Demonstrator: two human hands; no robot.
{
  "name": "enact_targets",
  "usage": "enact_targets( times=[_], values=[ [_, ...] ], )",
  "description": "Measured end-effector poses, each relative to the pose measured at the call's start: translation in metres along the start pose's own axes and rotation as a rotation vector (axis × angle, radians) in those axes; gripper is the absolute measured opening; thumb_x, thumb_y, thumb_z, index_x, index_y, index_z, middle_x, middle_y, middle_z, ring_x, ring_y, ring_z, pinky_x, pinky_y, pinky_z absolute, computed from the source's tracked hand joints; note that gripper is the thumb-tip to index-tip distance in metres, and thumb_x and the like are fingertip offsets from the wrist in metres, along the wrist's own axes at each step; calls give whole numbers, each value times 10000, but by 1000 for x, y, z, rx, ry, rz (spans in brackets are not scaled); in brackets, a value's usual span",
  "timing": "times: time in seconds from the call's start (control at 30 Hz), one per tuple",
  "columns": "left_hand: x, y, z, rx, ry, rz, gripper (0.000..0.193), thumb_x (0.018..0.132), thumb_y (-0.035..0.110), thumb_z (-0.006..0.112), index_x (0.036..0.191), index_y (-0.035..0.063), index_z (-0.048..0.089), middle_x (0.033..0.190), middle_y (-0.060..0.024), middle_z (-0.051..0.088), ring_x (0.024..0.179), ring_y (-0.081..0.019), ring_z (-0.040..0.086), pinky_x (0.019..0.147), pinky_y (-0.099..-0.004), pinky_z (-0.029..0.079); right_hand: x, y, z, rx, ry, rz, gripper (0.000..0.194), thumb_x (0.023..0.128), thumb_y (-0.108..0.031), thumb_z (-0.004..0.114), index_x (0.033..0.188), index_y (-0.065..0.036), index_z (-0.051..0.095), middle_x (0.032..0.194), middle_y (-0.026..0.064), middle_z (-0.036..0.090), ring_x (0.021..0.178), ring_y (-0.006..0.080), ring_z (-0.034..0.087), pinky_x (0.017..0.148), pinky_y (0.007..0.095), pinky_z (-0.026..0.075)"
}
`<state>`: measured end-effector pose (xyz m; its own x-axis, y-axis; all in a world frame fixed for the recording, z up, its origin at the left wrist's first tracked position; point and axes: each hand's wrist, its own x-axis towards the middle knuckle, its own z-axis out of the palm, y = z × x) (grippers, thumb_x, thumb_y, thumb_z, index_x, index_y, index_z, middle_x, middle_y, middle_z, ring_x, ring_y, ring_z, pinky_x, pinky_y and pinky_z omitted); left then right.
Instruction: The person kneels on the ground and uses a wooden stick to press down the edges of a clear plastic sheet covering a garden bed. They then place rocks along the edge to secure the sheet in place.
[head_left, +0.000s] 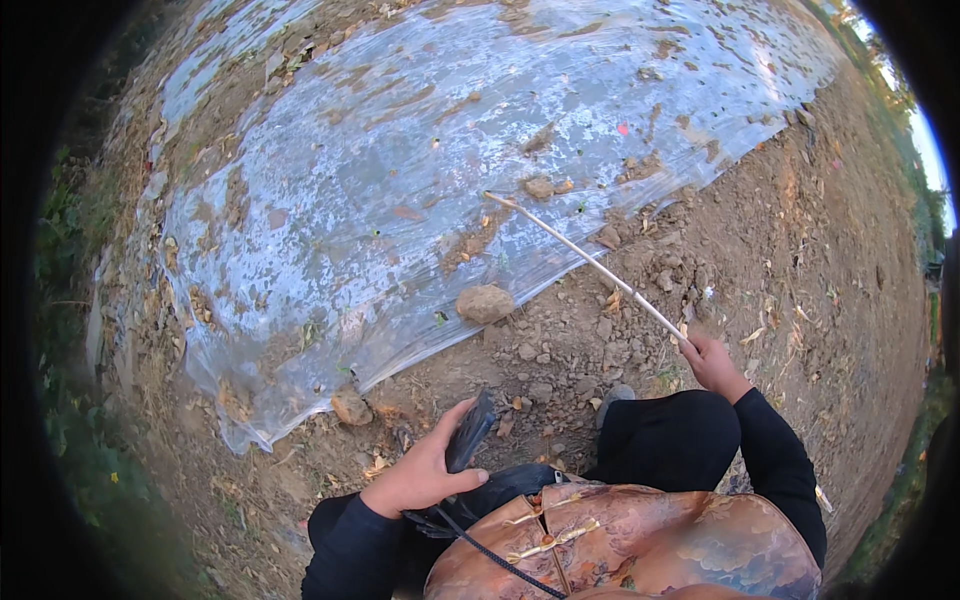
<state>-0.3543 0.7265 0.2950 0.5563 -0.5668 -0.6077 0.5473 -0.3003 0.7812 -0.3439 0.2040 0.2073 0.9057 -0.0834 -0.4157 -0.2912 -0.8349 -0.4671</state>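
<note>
In my right hand (714, 366) is the near end of a thin pale stick (574, 247). It slants up and left, with its far tip at a small spot on the translucent plastic mulch film (337, 180). My left hand (424, 472) is wrapped around a dark, flat, box-like object (471, 433), held over my lap; exactly what it is I cannot tell. A dark braided cord (499, 553) runs close by it across my patterned brown jacket (637, 532). Small holes with bits of green dot the film.
A large clod (484, 304) and another clod (351, 405) weigh down the film's near edge. Loose crumbly soil (765, 247) with dry leaves lies to the right. Green plants (67, 375) grow along the left. My bent knee (667, 439) and one shoe (616, 396) are below.
</note>
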Motion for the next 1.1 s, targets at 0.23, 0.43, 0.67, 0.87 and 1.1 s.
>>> enact_targets(
  times=[0.23, 0.43, 0.67, 0.87, 1.1],
  values=[
    [2, 0, -2, -4, -14, -5, 1013, 806, 281, 790, 1579, 10, 195, 1525, -260, 396, 1417, -333, 410, 1154, -382, 324, -12, -2, -2, 42, 7, -28, 359, 1000, -323, 601, 870, 10, 642, 653, 207, 556, 584, 370, 518, 582, 441, 444],
    [3, -1, -3, -7, -13, 2, 1016, 803, 299, 792, 1576, 10, 200, 1524, -259, 397, 1416, -335, 411, 1154, -384, 322, -18, -17, -8, -37, 9, -38, 316, 992, -303, 612, 893, -5, 648, 674, 212, 582, 612, 395, 564, 590, 457, 452],
    [3, -1, -4, -17, -15, -6, 1008, 806, 292, 792, 1579, 23, 204, 1522, -256, 399, 1415, -333, 411, 1151, -382, 324, -13, -19, 0, -32, -20, -33, 306, 993, -289, 613, 888, -2, 629, 704, 219, 581, 645, 412, 560, 602, 469, 451],
    [4, -4, -3, 32, -3, 25, 1042, 805, 228, 800, 1603, 48, 155, 1260, -150, 546, 1032, -195, 566, 939, -355, 476, -7, 7, 19, -6, -113, 82, 339, 1006, -319, 604, 895, 1, 619, 684, 184, 567, 621, 308, 544, 610, 452, 443],
    [-1, -3, -3, -10, -12, -9, 1019, 804, 312, 793, 1580, 12, 204, 1539, -244, 383, 1434, -326, 387, 1167, -382, 297, -42, 63, 34, 189, -57, 165, 321, 1012, -317, 589, 911, -16, 634, 675, 115, 552, 636, 187, 509, 624, 379, 439]
  ],
)
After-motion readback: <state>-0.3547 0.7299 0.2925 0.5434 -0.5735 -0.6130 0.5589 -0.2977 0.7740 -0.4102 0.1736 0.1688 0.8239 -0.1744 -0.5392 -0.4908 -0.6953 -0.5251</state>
